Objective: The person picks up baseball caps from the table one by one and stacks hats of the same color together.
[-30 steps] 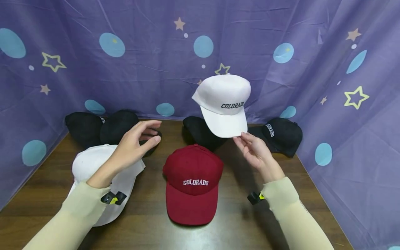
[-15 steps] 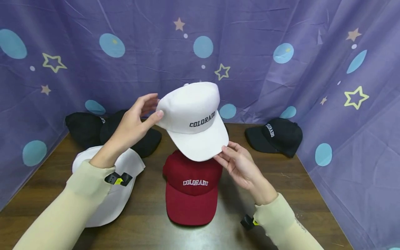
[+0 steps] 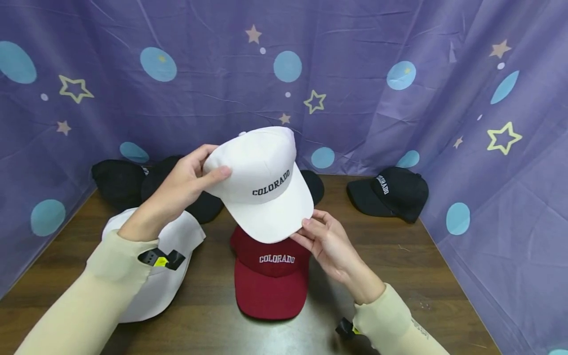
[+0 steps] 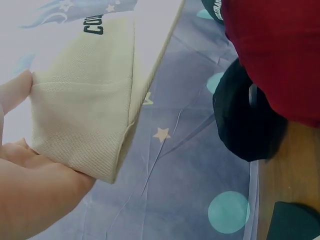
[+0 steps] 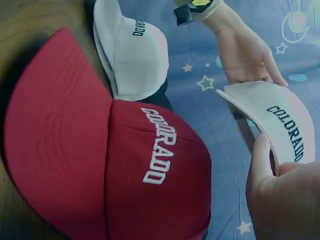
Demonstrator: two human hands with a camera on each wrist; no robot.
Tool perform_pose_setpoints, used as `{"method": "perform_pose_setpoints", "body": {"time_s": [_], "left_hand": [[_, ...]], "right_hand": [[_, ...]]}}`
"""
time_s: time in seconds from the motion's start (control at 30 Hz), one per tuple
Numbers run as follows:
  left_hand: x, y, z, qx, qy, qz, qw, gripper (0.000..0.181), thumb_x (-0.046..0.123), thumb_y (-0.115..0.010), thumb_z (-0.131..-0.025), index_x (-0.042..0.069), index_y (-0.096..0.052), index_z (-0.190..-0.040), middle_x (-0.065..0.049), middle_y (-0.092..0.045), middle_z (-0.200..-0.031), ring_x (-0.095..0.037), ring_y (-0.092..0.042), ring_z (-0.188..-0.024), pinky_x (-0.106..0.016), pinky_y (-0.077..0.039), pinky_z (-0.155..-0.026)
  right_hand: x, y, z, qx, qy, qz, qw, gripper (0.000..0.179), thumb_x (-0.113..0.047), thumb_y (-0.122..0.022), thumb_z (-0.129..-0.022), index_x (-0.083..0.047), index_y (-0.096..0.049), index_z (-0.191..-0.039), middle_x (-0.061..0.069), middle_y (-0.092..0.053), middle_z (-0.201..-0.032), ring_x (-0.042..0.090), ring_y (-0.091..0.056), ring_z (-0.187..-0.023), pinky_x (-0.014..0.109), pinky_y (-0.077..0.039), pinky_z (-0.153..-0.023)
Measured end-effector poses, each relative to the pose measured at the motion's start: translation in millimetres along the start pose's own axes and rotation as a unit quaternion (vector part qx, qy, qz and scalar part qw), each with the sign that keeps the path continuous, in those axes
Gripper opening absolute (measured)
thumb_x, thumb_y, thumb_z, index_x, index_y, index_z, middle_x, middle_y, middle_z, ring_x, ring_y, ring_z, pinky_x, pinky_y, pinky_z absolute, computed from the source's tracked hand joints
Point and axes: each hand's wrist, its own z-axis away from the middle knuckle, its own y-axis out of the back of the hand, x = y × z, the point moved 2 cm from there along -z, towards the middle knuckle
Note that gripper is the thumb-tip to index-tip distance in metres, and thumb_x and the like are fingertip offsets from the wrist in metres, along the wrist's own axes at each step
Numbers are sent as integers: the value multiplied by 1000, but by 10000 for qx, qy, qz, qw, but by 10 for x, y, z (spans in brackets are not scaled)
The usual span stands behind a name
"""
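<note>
Above the table, both hands hold a white baseball cap [image 3: 262,172] with black COLORADO lettering, its crown tilted left and its brim toward the lower right. My left hand [image 3: 179,182] grips the left side of the crown, thumb in front and fingers mostly hidden behind. The right hand [image 3: 330,251] pinches the brim's right edge between thumb and fingers. Directly below, a red baseball cap [image 3: 271,291] with white COLORADO lettering sits brim-forward on the table and is partly covered by the raised cap. In the right wrist view, the left hand [image 5: 247,55] is at the held cap's far end.
A second white cap [image 3: 164,291] lies at the left under the left forearm. Black caps stand along the back: several toward the left [image 3: 116,185], one behind the held cap [image 3: 316,186], one at the right [image 3: 401,192]. A purple curtain [image 3: 355,133] borders the wooden table [image 3: 377,236].
The right hand has brought the white cap left and down, from over the back of the table to above the red cap. My left hand has taken hold of its crown.
</note>
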Motion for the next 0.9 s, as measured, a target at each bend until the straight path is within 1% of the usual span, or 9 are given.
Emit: {"method": "perform_pose_setpoints", "body": {"time_s": [0.13, 0.3, 0.37, 0.47, 0.53, 0.6, 0.7, 0.77, 0.9], "left_hand": [[32, 22, 47, -46, -277, 595, 9978, 38, 13, -68, -105, 12, -55, -141, -4, -68, -129, -16, -70, -110, -25, -56, -94], [123, 91, 149, -94, -749, 1110, 9910, 38, -1, -65, -102, 11, -58, -138, -5, -69, -128, -15, -70, -109, -25, -56, -93], [168, 143, 200, -133, -886, 1166, 9891, 39, -6, -64, -102, 9, -58, -137, -5, -69, -125, -15, -70, -107, -26, -57, -92], [215, 238, 275, -274, -1025, 1124, 9880, 41, -11, -60, -101, 7, -58, -138, -7, -71, -120, -16, -72, -104, -27, -59, -89], [219, 299, 316, -451, -1115, 1111, 9865, 42, -14, -57, -101, 5, -57, -139, -8, -71, -119, -18, -72, -103, -28, -60, -88], [208, 353, 354, -685, -1194, 1117, 9842, 42, -16, -54, -101, 3, -56, -139, -9, -71, -118, -19, -73, -102, -30, -60, -88], [171, 416, 402, -1088, -1287, 1175, 9787, 42, -17, -51, -101, 1, -55, -139, -10, -71, -119, -20, -72, -102, -31, -60, -87], [141, 444, 429, -1377, -1316, 1216, 9741, 42, -18, -51, -100, 1, -55, -138, -9, -72, -118, -19, -72, -100, -31, -60, -84], [79, 481, 485, -1822, -1343, 1132, 9674, 43, -19, -50, -99, 1, -56, -136, -9, -73, -114, -19, -72, -97, -33, -61, -80]], "right_hand": [[-25, 8, 14, -350, -111, 86, 9993, 34, -1, -54, -107, -3, -39, -138, 6, -67, -107, 18, -71, -96, 37, -60, -98], [-154, -3, 28, -801, -262, 202, 9962, 43, -7, -52, -107, -1, -37, -147, 8, -63, -124, 21, -68, -107, 37, -57, -103], [-233, -19, 22, -872, -120, 446, 9951, 48, -8, -51, -108, 1, -33, -152, 11, -59, -134, 22, -67, -112, 37, -55, -105], [-366, -41, -10, -937, 384, 1309, 9862, 52, -8, -52, -108, 1, -31, -154, 17, -52, -144, 27, -65, -122, 40, -53, -109], [-458, -60, -46, -1004, 886, 2058, 9694, 52, -9, -54, -108, 1, -34, -155, 21, -47, -150, 33, -62, -131, 43, -51, -112], [-547, -103, -90, -1032, 1424, 2724, 9460, 50, -12, -57, -108, -2, -40, -154, 18, -49, -152, 34, -59, -136, 43, -49, -114], [-647, -194, -172, -1163, 2099, 3305, 9128, 51, -21, -61, -108, -7, -45, -155, 10, -53, -154, 29, -54, -143, 41, -47, -116], [-683, -262, -228, -1328, 2393, 3537, 8944, 56, -34, -63, -108, -11, -47, -156, 5, -53, -155, 23, -51, -146, 40, -44, -119], [-665, -379, -308, -1926, 2540, 3840, 8666, 74, -59, -69, -99, -15, -51, -156, 0, -55, -155, 16, -47, -147, 43, -39, -122]]}}
